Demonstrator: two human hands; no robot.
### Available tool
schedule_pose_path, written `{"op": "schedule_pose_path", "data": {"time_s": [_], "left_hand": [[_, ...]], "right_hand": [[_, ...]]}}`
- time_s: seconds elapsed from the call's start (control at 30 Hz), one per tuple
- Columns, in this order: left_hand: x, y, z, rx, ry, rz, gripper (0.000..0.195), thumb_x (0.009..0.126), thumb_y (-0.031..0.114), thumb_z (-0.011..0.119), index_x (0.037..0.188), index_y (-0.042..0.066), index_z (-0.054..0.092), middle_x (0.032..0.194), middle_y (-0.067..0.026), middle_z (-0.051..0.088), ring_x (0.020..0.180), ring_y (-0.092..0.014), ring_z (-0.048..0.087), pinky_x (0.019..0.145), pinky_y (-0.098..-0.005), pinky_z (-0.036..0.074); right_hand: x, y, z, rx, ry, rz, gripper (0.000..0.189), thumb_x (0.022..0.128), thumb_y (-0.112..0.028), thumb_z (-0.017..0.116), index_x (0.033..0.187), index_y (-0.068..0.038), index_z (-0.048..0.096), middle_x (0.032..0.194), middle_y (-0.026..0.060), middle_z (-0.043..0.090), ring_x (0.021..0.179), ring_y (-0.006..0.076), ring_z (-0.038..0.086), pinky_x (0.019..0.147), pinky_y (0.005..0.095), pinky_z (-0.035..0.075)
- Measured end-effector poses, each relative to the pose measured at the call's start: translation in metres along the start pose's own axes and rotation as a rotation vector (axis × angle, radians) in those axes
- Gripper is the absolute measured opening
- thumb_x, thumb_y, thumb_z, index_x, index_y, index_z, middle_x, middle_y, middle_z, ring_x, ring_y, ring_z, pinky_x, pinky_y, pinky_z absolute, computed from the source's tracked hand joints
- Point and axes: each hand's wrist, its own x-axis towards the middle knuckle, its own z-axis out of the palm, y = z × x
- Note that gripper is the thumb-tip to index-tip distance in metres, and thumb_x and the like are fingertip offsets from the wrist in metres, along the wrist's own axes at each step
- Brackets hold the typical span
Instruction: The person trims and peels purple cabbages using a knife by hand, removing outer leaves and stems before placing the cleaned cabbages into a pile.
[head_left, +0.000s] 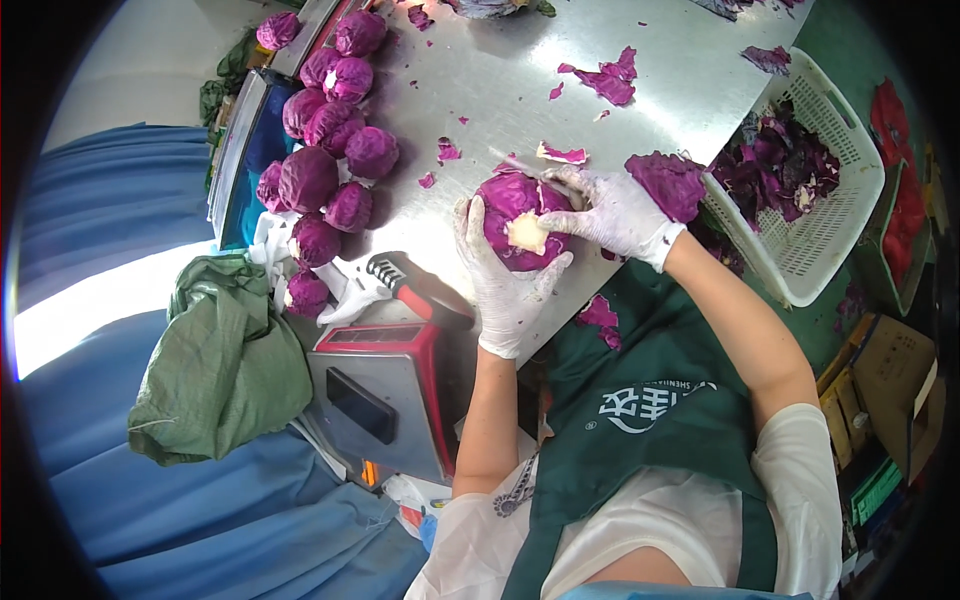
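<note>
A red cabbage (499, 206) rests over the near edge of the metal table, its pale cut stem (528, 232) facing up. My left hand (506, 281), in a thin white glove, cups the cabbage from the left and below. In my gloved right hand (615, 214) is a knife, its thin blade (514, 160) lying across the far side of the cabbage. The right thumb touches the stem. My fingers hide most of the knife's handle. A trimmed leaf piece (562, 153) lies just beyond the blade.
Several red cabbages (309, 180) are lined up along the left of the metal table (480, 90). A scale (375, 405) bearing a phone (361, 405) stands at lower left, beside a green woven sack (225, 360). A loose leaf (667, 184) and a white basket (814, 259) of trimmings are at right.
</note>
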Motion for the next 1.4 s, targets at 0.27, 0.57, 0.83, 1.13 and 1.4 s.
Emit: {"op": "schedule_pose_path", "data": {"time_s": [0.27, 0.57, 0.83, 1.13, 1.4], "left_hand": [[0.0, 0.007, -0.002, 0.002, -0.02, -0.046, 0.108, 0.062, 0.027, 0.086, 0.145, 0.003, 0.02, 0.146, -0.0257, 0.02, 0.136, -0.041, 0.021, 0.112, -0.0499, 0.019], [-0.008, -0.004, -0.006, -0.092, 0.01, -0.021, 0.109, 0.061, 0.022, 0.087, 0.145, 0.005, 0.019, 0.147, -0.022, 0.02, 0.137, -0.038, 0.023, 0.112, -0.0476, 0.023], [-0.024, -0.004, -0.016, -0.205, 0.059, -0.18, 0.111, 0.063, 0.015, 0.087, 0.145, 0.006, 0.013, 0.146, -0.0186, 0.021, 0.136, -0.032, 0.026, 0.112, -0.0432, 0.025], [-0.032, 0.003, -0.025, -0.322, 0.074, -0.279, 0.115, 0.061, 0.021, 0.089, 0.145, 0.004, 0.012, 0.147, -0.02, 0.015, 0.137, -0.033, 0.023, 0.113, -0.0479, 0.022], [-0.025, 0.004, -0.025, 0.155, 0.058, -0.119, 0.102, 0.061, 0.021, 0.086, 0.142, 0.004, 0.025, 0.14, -0.0212, 0.031, 0.131, -0.039, 0.028, 0.11, -0.0478, 0.025]], "right_hand": [[0.013, 0.024, -0.01, -0.445, 0.152, -0.181, 0.022, 0.086, -0.021, 0.058, 0.097, -0.002, 0.062, 0.08, 0.0162, 0.065, 0.075, 0.0336, 0.065, 0.067, 0.0413, 0.053], [0.046, 0.049, -0.012, -0.336, 0.275, 0.098, 0.031, 0.09, -0.027, 0.051, 0.099, -0.001, 0.064, 0.093, 0.0228, 0.065, 0.089, 0.0383, 0.063, 0.082, 0.0439, 0.049], [0.044, 0.041, -0.016, -0.119, 0.378, -0.095, 0.063, 0.083, -0.048, 0.066, 0.129, -0.007, 0.053, 0.111, 0.0154, 0.058, 0.103, 0.0302, 0.059, 0.093, 0.0358, 0.047], [0.009, -0.009, 0.045, -0.234, 0.009, -0.288, 0.061, 0.08, -0.051, 0.064, 0.126, -0.01, 0.058, 0.115, 0.015, 0.061, 0.101, 0.0306, 0.062, 0.086, 0.0387, 0.051], [0.071, 0.025, -0.016, -0.22, 0.307, 0.084, 0.038, 0.086, -0.039, 0.057, 0.111, -0.01, 0.063, 0.094, 0.0165, 0.067, 0.086, 0.0316, 0.065, 0.079, 0.0409, 0.052]]}}
